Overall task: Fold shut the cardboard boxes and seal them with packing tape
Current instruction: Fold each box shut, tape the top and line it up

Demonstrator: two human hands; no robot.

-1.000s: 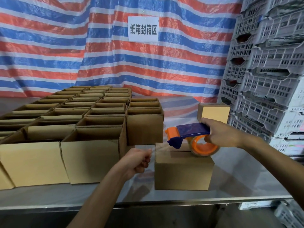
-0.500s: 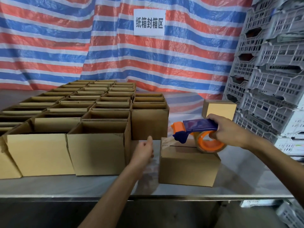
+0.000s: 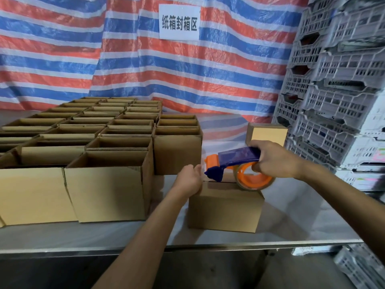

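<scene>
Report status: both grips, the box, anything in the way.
Left grip rests on the left top edge of the box. Right grip holds the tape dispenser on the box top, flaps folded shut. Nothing blocking; open boxes stand apart, left.

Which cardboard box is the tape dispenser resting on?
The closed box near the front edge of the table, right of the open boxes. The right hand holds the tape dispenser on its top; the left hand rests on its left corner.
</scene>
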